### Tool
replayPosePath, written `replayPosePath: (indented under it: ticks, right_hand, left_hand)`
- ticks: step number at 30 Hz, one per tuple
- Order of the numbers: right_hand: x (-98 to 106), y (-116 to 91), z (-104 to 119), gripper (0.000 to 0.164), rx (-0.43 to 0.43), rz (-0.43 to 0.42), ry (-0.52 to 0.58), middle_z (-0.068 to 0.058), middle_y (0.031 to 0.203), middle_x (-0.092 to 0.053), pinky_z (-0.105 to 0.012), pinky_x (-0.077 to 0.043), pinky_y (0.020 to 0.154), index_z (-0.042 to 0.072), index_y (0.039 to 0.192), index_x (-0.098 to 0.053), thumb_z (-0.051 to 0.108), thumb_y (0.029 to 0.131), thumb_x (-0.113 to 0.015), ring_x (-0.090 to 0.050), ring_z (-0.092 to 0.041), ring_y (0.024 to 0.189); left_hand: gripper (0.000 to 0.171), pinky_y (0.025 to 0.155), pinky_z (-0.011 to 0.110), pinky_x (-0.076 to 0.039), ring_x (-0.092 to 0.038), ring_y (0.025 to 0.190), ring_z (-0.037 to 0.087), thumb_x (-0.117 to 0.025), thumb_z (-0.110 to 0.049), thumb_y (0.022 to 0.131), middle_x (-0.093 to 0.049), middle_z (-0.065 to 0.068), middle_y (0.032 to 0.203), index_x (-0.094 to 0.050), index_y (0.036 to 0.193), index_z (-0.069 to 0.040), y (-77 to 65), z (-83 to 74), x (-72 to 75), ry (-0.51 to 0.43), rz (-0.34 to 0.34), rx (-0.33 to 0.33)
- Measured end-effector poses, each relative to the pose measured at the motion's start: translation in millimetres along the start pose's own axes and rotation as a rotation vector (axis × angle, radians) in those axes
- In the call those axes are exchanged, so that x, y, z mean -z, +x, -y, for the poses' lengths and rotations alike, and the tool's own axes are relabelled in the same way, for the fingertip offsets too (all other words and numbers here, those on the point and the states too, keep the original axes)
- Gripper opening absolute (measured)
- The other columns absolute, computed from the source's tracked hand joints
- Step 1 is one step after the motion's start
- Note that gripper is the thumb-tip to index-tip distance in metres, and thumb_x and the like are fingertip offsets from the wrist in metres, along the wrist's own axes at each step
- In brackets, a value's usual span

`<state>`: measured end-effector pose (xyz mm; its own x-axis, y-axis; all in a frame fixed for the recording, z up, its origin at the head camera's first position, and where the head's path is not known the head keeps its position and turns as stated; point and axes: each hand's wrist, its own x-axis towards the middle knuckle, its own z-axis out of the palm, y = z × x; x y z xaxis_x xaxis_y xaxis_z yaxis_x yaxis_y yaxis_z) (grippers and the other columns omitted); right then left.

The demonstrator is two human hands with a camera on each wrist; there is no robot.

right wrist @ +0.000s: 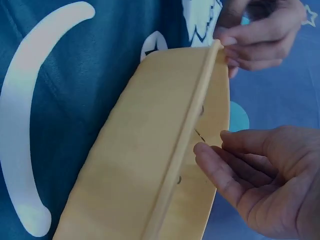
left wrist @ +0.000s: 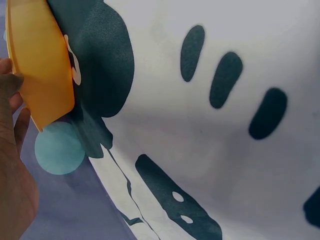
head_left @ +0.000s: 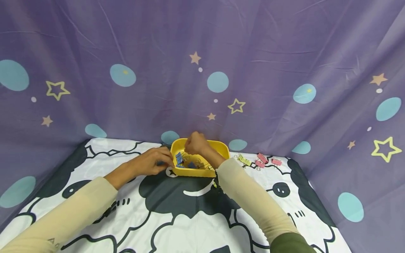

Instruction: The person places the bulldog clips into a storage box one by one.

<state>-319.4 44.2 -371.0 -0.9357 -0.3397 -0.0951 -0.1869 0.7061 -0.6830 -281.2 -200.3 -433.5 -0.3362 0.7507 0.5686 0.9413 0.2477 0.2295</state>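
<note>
A yellow plastic bin (head_left: 193, 173) stands at the back of the cloth, with blue binder clips (head_left: 179, 158) and several other clips inside. At its left end, my left hand (head_left: 152, 161) grips the rim corner, thumb and fingers on either side of the edge in the right wrist view. My right hand (head_left: 197, 144) reaches over the bin, fingers bent and pointing down inside. In the right wrist view its thumb and forefinger stand slightly apart beside a thin wire handle (right wrist: 199, 135), and nothing shows between them. The rim hides most of the contents there.
Right of the bin lie pink binder clips (head_left: 261, 160) and yellow binder clips (head_left: 244, 160). Another small yellow clip (head_left: 215, 184) sits by the front wall, near the right sleeve. A purple curtain (head_left: 202, 42) hangs right behind the cloth-covered surface (head_left: 190, 232).
</note>
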Motion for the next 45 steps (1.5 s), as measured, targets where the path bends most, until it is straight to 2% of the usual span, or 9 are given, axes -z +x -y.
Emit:
replayPosePath:
  ticks: [2,9,24,38,45]
  right_hand:
    - [5,-1,-2,0.010,0.002,-0.011,-0.008,-0.022,0.101,-0.086,-0.046,-0.072,0.087,-0.005,0.103,-0.087,-0.003,0.094,-0.082,-0.085,-0.038,0.094]
    - [25,-1,-11,0.020,-0.037,0.015,0.102,-0.029,0.108,-0.084,-0.052,-0.069,0.095,-0.013,0.116,-0.082,-0.005,0.098,-0.079,-0.084,-0.045,0.106]
    - [40,-11,-26,0.014,-0.030,-0.036,0.118,-0.028,0.104,-0.084,-0.051,-0.070,0.093,-0.011,0.109,-0.083,-0.002,0.100,-0.079,-0.085,-0.045,0.102]
    - [61,-26,-40,0.014,-0.028,-0.066,0.148,-0.029,0.104,-0.084,-0.055,-0.069,0.097,-0.012,0.107,-0.083,-0.003,0.100,-0.076,-0.083,-0.049,0.104]
    - [72,-32,-53,0.012,-0.050,-0.090,0.167,-0.028,0.102,-0.085,-0.050,-0.071,0.092,-0.012,0.105,-0.083,-0.005,0.098,-0.076,-0.085,-0.045,0.101]
  left_hand:
    - [0.035,0.088,0.034,-0.061,-0.072,0.100,0.014,-0.086,0.016,0.081,-0.081,-0.004,0.102,-0.089,0.099,-0.014,0.9,0.6,-0.1,0.005,0.002,0.004]
    - [0.034,0.088,0.037,-0.061,-0.072,0.100,0.016,-0.085,0.016,0.081,-0.082,-0.002,0.101,-0.089,0.098,-0.013,2.1,-0.6,1.5,-0.007,0.001,0.013]
    - [0.035,0.091,0.035,-0.061,-0.072,0.102,0.017,-0.085,0.016,0.082,-0.083,0.004,0.104,-0.089,0.101,-0.013,1.4,-2.9,0.2,-0.004,0.019,0.032]
    - [0.038,0.089,0.038,-0.062,-0.072,0.100,0.016,-0.085,0.017,0.080,-0.082,-0.002,0.103,-0.089,0.100,-0.015,1.4,-3.3,-0.3,0.016,0.010,0.024]
    - [0.035,0.088,0.040,-0.063,-0.072,0.100,0.017,-0.085,0.016,0.081,-0.083,0.001,0.103,-0.089,0.099,-0.014,1.3,-3.8,0.0,0.014,0.013,0.031]
